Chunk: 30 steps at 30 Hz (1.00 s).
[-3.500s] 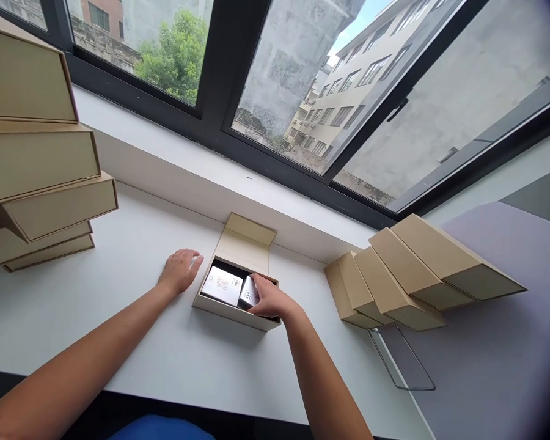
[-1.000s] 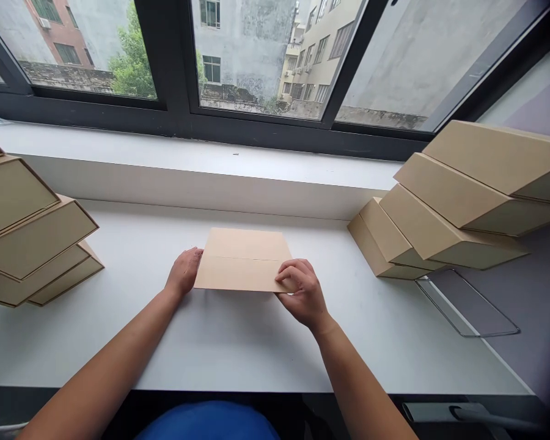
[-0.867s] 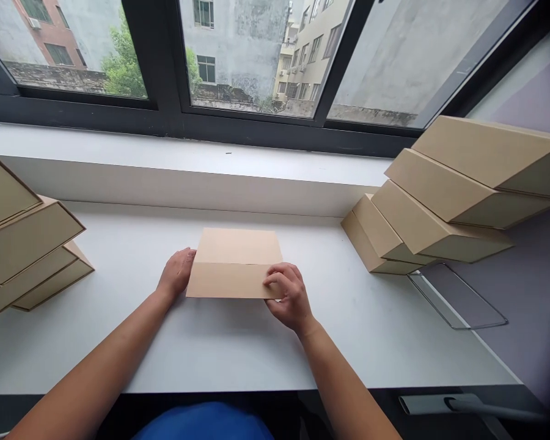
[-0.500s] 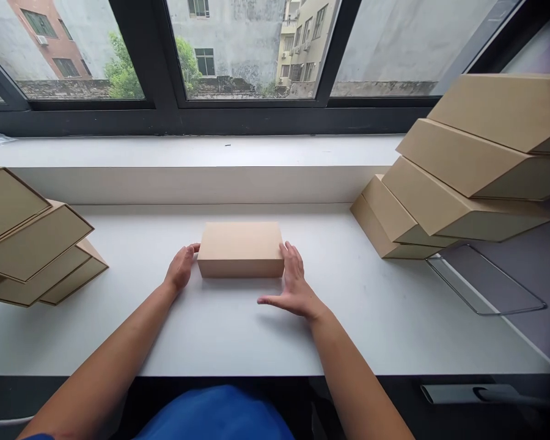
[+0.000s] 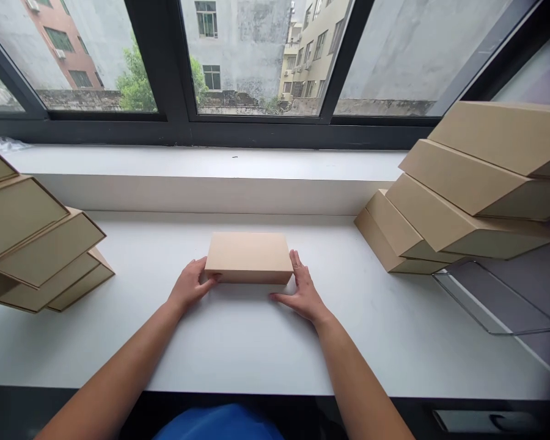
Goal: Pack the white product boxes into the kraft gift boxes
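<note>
A plain brown cardboard box point(image 5: 250, 252) is in the middle of the white tabletop, its long side facing me. My left hand point(image 5: 192, 284) is at its left end, with the thumb at the lower front corner and the fingers along the end, partly hidden. Beside the right end is my right hand point(image 5: 302, 290). Its fingers are stretched out against the box's side, and its thumb points left, apart from the front face. Whether the box's front edge is slightly raised I cannot tell.
Stacks of similar brown boxes stand at the left point(image 5: 41, 244) and right point(image 5: 467, 189). A bent wire frame point(image 5: 499, 333) juts out below the right stack. Behind the white table point(image 5: 238, 342) run a sill point(image 5: 211, 162) and dark-framed windows. Clear plastic point(image 5: 9, 145) lies on the sill.
My left thumb has come round to the box's lower front corner. Less of the box's front face shows now. The whole view has shifted slightly.
</note>
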Each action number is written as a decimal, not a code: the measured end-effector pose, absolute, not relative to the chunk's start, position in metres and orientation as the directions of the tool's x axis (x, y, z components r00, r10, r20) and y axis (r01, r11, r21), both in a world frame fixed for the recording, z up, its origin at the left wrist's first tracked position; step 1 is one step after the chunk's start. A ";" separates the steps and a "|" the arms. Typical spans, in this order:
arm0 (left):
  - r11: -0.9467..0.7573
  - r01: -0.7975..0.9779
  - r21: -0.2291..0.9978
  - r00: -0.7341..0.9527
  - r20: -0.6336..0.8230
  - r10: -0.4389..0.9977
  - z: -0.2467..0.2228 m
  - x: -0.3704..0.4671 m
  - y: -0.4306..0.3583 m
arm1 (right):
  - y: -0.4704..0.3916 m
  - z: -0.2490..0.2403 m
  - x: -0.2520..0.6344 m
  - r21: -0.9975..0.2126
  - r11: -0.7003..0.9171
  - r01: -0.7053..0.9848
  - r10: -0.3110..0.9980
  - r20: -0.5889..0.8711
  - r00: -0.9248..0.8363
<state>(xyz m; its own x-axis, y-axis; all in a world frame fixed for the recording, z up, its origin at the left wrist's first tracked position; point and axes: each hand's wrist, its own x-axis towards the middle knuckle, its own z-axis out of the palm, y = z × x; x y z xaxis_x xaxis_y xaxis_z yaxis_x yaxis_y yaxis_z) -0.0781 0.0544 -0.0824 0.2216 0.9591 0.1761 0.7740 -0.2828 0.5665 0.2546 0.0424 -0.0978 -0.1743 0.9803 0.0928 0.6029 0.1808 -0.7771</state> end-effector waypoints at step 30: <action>-0.284 0.790 0.543 0.200 0.209 0.957 -0.083 -0.074 0.057 | 0.055 -0.111 0.258 -0.996 0.089 0.019 0.968 0.083 -0.235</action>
<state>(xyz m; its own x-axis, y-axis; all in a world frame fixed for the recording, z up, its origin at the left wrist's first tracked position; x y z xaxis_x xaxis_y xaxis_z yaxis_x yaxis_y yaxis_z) -0.0743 0.0566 -0.0834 0.2000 0.9573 0.2090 0.7900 -0.2837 0.5435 0.2578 0.0546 -0.1109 -0.2351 0.9685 0.0825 0.0186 0.0894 -0.9958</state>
